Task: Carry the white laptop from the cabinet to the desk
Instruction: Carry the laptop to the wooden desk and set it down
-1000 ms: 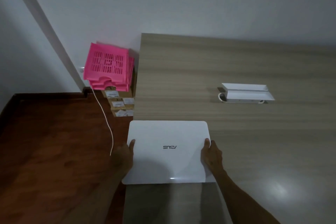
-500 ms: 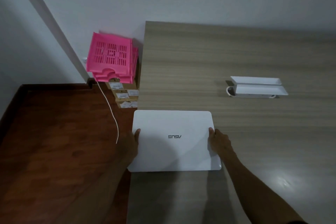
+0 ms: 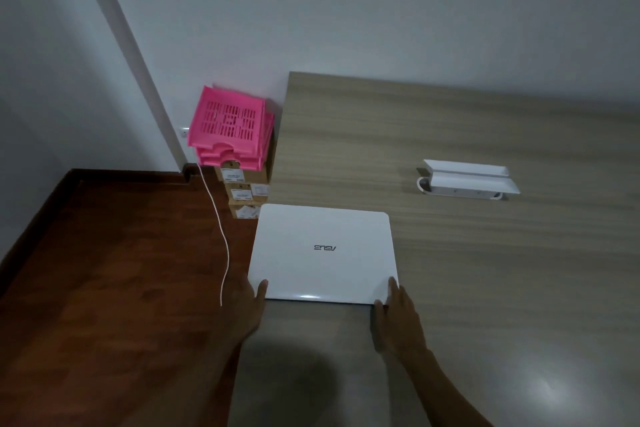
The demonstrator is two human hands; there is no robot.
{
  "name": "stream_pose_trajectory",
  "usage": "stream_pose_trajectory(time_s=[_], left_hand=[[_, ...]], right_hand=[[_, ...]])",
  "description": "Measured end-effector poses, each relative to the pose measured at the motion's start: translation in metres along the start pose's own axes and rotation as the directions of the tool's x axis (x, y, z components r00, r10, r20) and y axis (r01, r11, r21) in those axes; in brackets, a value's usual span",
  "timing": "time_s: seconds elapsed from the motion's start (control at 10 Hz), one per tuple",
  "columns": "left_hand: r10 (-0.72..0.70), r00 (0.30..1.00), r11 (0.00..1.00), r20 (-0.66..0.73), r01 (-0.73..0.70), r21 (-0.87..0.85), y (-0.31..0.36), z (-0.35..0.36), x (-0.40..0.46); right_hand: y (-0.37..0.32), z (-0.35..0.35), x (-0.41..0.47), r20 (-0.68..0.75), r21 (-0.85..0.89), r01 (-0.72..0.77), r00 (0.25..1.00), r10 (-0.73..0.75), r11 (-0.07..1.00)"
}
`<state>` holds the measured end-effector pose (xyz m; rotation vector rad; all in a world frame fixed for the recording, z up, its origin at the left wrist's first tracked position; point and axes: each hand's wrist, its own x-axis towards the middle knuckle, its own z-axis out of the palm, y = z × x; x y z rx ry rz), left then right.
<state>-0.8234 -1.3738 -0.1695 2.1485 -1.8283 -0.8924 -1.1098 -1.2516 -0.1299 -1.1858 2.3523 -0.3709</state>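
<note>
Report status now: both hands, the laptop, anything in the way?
Left hand and right hand at white laptop's near corners. Laptop closed, flat on desk, left edge. White tray well clear.

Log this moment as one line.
laptop: closed, flat on desk | left hand: near-left corner | right hand: near-right corner

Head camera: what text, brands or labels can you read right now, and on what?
"ASUS" on the white laptop lid, upside down from this view.
Labels on the cardboard boxes beside the desk: too small and blurred to read.
Nothing else legible.
</note>
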Motion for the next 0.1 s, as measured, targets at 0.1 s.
stream_pose_trajectory(time_s=[0.1], left_hand=[[0.121,0.987,0.992,-0.104,-0.119,0.029,-0.0062,0.0019,-0.0562]], right_hand=[[0.029,0.0256,-0.0382,-0.052,-0.122,0.131,0.989,-0.138,0.984]])
